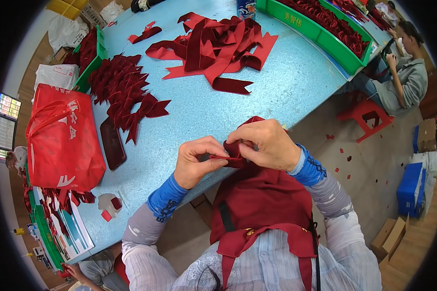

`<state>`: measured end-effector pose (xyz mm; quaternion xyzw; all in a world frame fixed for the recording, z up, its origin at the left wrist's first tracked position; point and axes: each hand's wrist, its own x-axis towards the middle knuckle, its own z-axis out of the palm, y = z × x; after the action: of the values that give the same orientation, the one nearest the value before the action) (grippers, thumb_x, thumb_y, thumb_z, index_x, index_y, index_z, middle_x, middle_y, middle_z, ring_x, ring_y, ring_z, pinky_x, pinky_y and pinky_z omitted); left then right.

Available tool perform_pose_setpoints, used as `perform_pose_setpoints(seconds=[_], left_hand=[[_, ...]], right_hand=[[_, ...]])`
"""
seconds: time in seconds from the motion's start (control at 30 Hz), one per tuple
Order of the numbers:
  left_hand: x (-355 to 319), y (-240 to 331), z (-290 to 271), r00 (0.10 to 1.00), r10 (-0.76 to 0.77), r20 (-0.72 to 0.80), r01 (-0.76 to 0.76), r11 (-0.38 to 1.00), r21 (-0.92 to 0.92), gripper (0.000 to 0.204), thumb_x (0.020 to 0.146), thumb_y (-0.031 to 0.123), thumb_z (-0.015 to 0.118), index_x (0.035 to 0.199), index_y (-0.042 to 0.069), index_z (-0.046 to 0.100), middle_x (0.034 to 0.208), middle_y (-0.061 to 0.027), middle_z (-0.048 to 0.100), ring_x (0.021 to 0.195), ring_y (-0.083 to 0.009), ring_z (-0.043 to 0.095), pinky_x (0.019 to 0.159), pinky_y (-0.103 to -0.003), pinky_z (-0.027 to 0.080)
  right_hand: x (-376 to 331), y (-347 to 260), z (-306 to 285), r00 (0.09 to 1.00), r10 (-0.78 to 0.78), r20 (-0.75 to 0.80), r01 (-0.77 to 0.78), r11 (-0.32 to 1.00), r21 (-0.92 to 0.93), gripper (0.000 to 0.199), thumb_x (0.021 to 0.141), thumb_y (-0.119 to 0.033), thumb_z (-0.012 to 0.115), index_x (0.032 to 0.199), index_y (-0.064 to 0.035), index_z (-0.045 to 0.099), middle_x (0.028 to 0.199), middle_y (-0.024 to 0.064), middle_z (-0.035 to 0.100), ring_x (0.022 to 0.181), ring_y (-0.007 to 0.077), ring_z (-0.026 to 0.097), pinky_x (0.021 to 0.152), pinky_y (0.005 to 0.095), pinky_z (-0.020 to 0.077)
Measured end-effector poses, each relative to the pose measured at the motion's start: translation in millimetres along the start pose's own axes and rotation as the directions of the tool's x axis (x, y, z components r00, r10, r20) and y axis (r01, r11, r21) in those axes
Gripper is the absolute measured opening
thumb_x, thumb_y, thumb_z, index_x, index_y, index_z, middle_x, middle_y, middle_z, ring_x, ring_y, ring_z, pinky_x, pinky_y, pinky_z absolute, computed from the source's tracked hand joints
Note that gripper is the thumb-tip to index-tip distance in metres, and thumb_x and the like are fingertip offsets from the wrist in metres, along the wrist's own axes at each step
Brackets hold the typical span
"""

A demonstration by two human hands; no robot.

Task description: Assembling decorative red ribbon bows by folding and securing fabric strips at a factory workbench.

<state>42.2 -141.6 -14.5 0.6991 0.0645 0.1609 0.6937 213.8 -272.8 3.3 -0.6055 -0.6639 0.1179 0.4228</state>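
Both hands meet over the near edge of a blue worktop (257, 92), pinching one small piece of dark red ribbon (233, 154) between them. The left hand (195, 160) has a narrow grip, thumb and forefinger closed on the ribbon's left end. The right hand (269, 143) curls over the top, its fingertips pressing the same piece from the other side.

The step looks like folding or pleating the ribbon into shape, about midway through the fold. A next move would likely call for a firm pinch at the crease while the free end is turned over, with both grips kept close together.

The ribbon's long axis runs roughly left to right between the two grips, its thin edge pointing towards the left thumb. Its far end is hidden under the right fingers.

Just below the grips hangs a dark red apron (264, 203). Beyond them lies a loose heap of ribbon strips (213, 46). Further left sit a pile of folded pieces (121, 87), a dark phone (113, 144) and a red bag (63, 140).
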Motion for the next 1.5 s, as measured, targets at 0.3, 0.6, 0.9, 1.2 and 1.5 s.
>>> perform_pose_setpoints(seconds=[0.3, 0.6, 0.9, 1.2, 1.5], left_hand=[[-0.9, 1.4, 2.2, 0.999, 0.012, -0.033, -0.009, 0.995, 0.102, 0.013, 0.073, -0.004, 0.071, 0.084, 0.0, 0.068, 0.081, -0.0046, 0.063, 0.078, -0.0114, 0.059, 0.073, -0.025, 0.046], [-3.1, 0.5, 3.9, 0.997, -0.048, -0.059, 0.049, 0.999, 0.006, 0.011, 0.075, -0.003, 0.07, 0.082, 0.001, 0.062, 0.081, -0.002, 0.063, 0.078, -0.0073, 0.057, 0.073, -0.024, 0.047], [-2.3, -3.3, 6.5, 0.989, -0.019, -0.15, 0.03, 0.997, 0.072, 0.015, 0.074, 0.0, 0.072, 0.085, 0.002, 0.062, 0.081, -0.0015, 0.063, 0.077, -0.0074, 0.057, 0.072, -0.023, 0.047], [-2.9, -0.2, 8.0, 0.987, 0.011, -0.16, 0.012, 0.99, 0.141, 0.016, 0.073, 0.0, 0.072, 0.087, 0.002, 0.063, 0.08, -0.0019, 0.063, 0.074, -0.0073, 0.056, 0.07, -0.023, 0.046], [-4.7, -0.9, 7.6, 0.985, 0.043, -0.169, -0.009, 0.98, 0.2, 0.017, 0.072, -0.001, 0.071, 0.087, 0.001, 0.063, 0.079, -0.0026, 0.064, 0.072, -0.0074, 0.056, 0.068, -0.023, 0.046]], right_hand=[[6.8, -7.4, 5.8, 0.999, 0.019, -0.043, -0.015, 0.996, 0.088, 0.017, 0.07, 0.002, 0.06, 0.086, -0.004, 0.065, 0.068, 0.006, 0.06, 0.055, 0.0156, 0.057, 0.051, 0.0272, 0.0456], [7.4, -7.3, 4.2, 1.0, 0.02, 0.02, -0.022, 0.995, 0.1, 0.013, 0.071, 0.001, 0.063, 0.083, -0.0029, 0.064, 0.068, 0.0057, 0.059, 0.056, 0.0152, 0.057, 0.051, 0.0266, 0.0462], [7.4, -5.1, 6.5, 1.0, -0.03, -0.003, 0.03, 0.998, 0.057, 0.007, 0.071, -0.001, 0.065, 0.079, -0.0015, 0.063, 0.067, 0.0063, 0.059, 0.057, 0.0182, 0.059, 0.052, 0.0277, 0.0476], [9.6, -8.6, 6.3, 1.0, -0.009, 0.01, 0.009, 1.0, -0.025, 0.007, 0.069, -0.004, 0.067, 0.075, -0.0043, 0.063, 0.064, 0.0054, 0.058, 0.053, 0.0186, 0.057, 0.049, 0.0297, 0.046], [12.5, -11.0, 8.3, 0.999, -0.034, -0.019, 0.032, 0.994, -0.107, 0.008, 0.066, -0.007, 0.068, 0.072, -0.006, 0.062, 0.061, 0.0042, 0.057, 0.051, 0.0183, 0.056, 0.047, 0.0298, 0.0445]])
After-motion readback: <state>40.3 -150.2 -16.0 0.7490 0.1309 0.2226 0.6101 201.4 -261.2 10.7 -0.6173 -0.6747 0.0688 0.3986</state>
